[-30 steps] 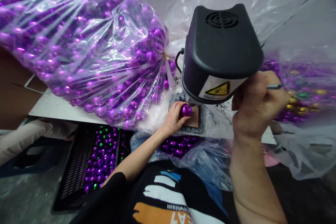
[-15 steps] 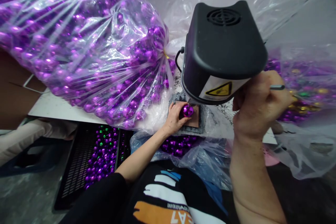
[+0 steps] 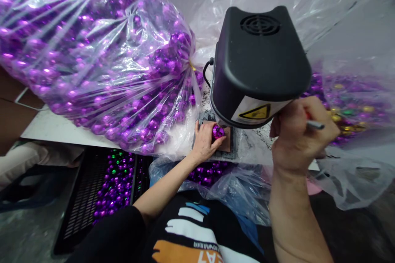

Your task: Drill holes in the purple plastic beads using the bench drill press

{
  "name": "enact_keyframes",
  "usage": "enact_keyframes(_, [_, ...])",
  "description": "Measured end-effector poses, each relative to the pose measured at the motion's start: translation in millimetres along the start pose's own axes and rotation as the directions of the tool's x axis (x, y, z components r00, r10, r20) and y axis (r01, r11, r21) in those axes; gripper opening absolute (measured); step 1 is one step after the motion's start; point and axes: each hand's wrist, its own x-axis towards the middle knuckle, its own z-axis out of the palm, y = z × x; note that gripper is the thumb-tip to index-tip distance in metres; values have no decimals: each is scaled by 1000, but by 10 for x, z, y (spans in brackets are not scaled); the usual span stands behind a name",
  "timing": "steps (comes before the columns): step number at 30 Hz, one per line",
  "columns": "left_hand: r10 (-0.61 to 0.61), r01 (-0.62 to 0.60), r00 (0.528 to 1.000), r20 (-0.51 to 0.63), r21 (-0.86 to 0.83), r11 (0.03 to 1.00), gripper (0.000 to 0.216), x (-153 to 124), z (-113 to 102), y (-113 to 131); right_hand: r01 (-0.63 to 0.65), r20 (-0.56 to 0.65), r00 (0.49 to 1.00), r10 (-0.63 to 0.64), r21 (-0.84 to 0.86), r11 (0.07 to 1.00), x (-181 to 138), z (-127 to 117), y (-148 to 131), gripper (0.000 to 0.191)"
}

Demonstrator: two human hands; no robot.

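Note:
Under the black machine (image 3: 262, 61), my left hand (image 3: 204, 141) has its thumb and fingers closed around a shiny purple faceted ball (image 3: 218, 131). The ball is at a brown pad (image 3: 226, 141) on a dark grey plate (image 3: 233, 148). At the machine's right side my right hand (image 3: 304, 135) is closed in a fist around a metal rod (image 3: 315, 125). The rod's end sticks out past the fingers, with a bit of red beside it. Whether the rod joins the machine is hidden by the hand and the housing.
A tied clear bag (image 3: 117, 61) of purple balls fills the left of the white table (image 3: 61, 127). Below stands a black crate (image 3: 74, 205) with purple and green balls. More purple balls (image 3: 210, 172) lie at my lap. Someone's sleeve (image 3: 21, 162) shows at left.
My right hand has moved down a little with the rod, which tilts more now. My left hand still holds the ball under the machine. The whole view has shifted slightly.

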Motion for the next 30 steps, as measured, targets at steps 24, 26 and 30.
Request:
enact_keyframes(24, [-66,68,997,36,-57,996,37,-13,4,34,108,-227,972,-66,181,977,-593,238,263,17])
enact_keyframes(26, [-62,65,997,39,-72,995,37,-11,0,39,118,-249,965,-75,160,980,-579,255,230,19])
enact_keyframes(30, [-61,64,997,42,-84,994,34,-9,-4,41,140,-253,962,-100,143,980,-545,302,186,29])
